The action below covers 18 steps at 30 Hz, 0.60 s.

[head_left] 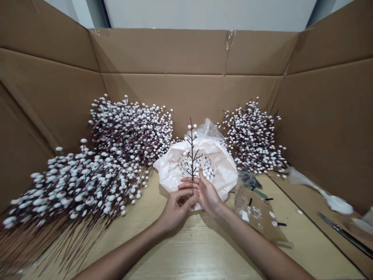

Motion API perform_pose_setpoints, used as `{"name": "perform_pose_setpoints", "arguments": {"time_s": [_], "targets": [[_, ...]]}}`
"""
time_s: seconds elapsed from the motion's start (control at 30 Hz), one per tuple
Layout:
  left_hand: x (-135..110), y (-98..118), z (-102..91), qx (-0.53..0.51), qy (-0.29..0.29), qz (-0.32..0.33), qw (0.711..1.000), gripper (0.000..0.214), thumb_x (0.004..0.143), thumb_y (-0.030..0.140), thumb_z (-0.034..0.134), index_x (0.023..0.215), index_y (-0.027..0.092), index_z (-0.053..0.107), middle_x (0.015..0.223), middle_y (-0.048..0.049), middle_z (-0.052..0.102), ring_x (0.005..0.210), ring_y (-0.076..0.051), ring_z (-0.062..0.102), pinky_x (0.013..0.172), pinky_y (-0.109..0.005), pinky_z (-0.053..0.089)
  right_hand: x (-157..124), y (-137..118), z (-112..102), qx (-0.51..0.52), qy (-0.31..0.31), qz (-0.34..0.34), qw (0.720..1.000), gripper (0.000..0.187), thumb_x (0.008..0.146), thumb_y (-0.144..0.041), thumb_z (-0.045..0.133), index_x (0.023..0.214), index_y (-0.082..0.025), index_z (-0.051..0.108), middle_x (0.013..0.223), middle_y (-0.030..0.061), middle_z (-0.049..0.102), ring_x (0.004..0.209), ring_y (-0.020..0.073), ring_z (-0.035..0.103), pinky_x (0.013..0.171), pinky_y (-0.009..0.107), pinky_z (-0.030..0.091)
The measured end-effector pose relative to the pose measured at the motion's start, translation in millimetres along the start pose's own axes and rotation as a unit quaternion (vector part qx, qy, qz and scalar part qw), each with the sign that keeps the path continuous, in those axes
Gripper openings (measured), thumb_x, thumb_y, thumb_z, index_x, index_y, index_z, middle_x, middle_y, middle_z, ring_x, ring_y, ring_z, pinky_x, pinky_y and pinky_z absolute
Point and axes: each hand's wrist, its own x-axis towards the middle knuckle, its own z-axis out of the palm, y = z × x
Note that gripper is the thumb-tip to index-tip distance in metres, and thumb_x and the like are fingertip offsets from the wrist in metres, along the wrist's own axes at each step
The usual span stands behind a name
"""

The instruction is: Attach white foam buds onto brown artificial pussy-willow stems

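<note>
My left hand [176,208] pinches the lower stem of a dark brown artificial berry twig [192,155], which stands upright. A few white berries sit near the twig's top and left side; its other side branches are bare. Beside the stem is my right hand [207,194], thumb raised and fingers stretched out behind the twig. Whether those fingers touch the stem I cannot tell. Just beyond both hands lies an opened white plastic bag [169,167] with many loose white foam berries [207,165] inside.
Finished-looking berry stems are piled at the left [84,182], back left [128,132] and back right [252,136]. A cardboard piece [262,212] with white glue-like smears and black bits lies right, near scissors-like metal tools [344,231]. Tall cardboard walls [163,50] surround the table.
</note>
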Motion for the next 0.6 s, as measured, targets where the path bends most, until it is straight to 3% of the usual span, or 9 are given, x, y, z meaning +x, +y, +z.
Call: {"name": "perform_pose_setpoints", "arguments": {"time_s": [0.3,0.6], "targets": [[-0.3,1.1,0.0,0.003,0.002,0.011,1.000,0.029,0.079,0.037,0.059,0.069,0.011,0.066,0.057,-0.0006,0.055,0.054,-0.010,0.044,0.050,-0.021,0.035,2.2,2.0,-0.1,0.005,-0.005,0.002,1.000,0.065,0.091,-0.056,0.024,0.079,-0.010,0.068,0.074,0.0106,0.069,0.068,0.0160,0.064,0.070,0.027,0.046],[-0.5,4.0,-0.3,0.014,0.006,0.001,1.000,0.030,0.078,0.040,0.060,0.073,0.011,0.068,0.057,-0.0012,0.056,0.053,-0.011,0.045,0.049,-0.020,0.035,1.2,-0.6,-2.0,-0.002,-0.022,0.008,1.000,0.062,0.091,-0.056,0.026,0.081,-0.010,0.066,0.076,0.0103,0.069,0.064,0.0151,0.064,0.060,0.024,0.045]]}}
